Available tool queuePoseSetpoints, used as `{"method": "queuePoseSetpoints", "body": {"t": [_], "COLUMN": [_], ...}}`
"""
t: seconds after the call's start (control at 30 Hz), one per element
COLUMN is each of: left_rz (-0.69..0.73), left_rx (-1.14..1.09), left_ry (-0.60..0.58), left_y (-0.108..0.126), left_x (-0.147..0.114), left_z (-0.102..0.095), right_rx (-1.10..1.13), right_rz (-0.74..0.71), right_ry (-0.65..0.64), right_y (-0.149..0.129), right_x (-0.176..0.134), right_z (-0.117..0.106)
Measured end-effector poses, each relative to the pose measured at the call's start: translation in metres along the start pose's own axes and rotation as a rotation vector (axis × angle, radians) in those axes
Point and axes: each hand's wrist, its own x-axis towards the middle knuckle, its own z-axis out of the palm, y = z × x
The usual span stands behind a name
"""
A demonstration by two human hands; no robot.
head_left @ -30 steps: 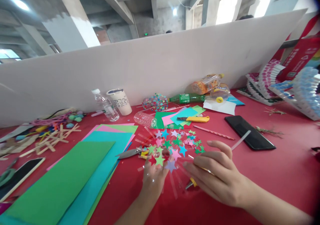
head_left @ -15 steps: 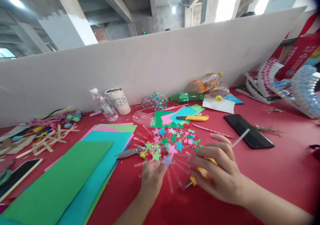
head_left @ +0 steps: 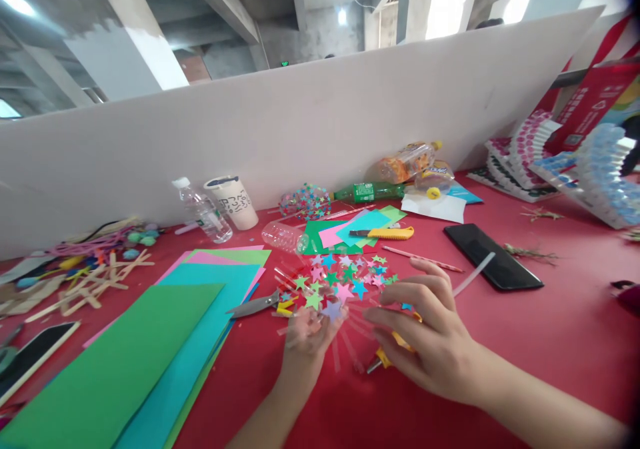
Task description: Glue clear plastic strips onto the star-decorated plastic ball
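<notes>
A piece of clear plastic cut into strips spreads outward at the middle of the table, covered with colourful paper stars (head_left: 343,292). My left hand (head_left: 311,332) grips its near edge, the thumb beside a purple star (head_left: 332,311). My right hand (head_left: 434,332) hovers at the right of the strips, its fingers curved and apart, with nothing seen in them. Beneath it lies a yellow glue gun (head_left: 384,357), mostly hidden, its nozzle toward the left. A translucent glue stick (head_left: 476,273) shows behind that hand. Left of the stars lie scissors (head_left: 256,304) with yellow handles.
Colored sheets (head_left: 115,349) lie at left. Behind the stars are a yellow cutter (head_left: 387,234), a clear bottle piece (head_left: 285,237), a green bottle (head_left: 367,192) and a star-covered bottle (head_left: 306,202). A black phone (head_left: 493,256) lies at right. A white board (head_left: 300,129) stands behind.
My left hand has turned slightly, its thumb now farther right by the purple star, and the starred piece has shifted with it. My right hand has moved slightly left, fingers still apart.
</notes>
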Motion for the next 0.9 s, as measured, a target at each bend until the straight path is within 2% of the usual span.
{"method": "queuePoseSetpoints", "body": {"t": [0.13,0.43,0.67,0.9], "left_rz": [-0.075,-0.047,0.022,0.043], "left_rx": [0.040,-0.034,0.238,0.337], "left_ry": [0.022,0.036,-0.046,0.000], "left_y": [-0.001,-0.004,-0.006,-0.018], "left_x": [0.001,0.000,0.005,0.009], "left_z": [-0.001,-0.001,-0.017,-0.014], "right_rx": [0.001,0.036,0.057,0.026], "right_rz": [0.013,0.020,-0.009,-0.033], "right_ry": [0.032,0.011,0.000,0.050], "right_y": [0.001,0.001,0.000,0.001], "right_x": [0.000,0.001,0.001,-0.004], "right_z": [0.001,0.002,0.003,0.004]}}
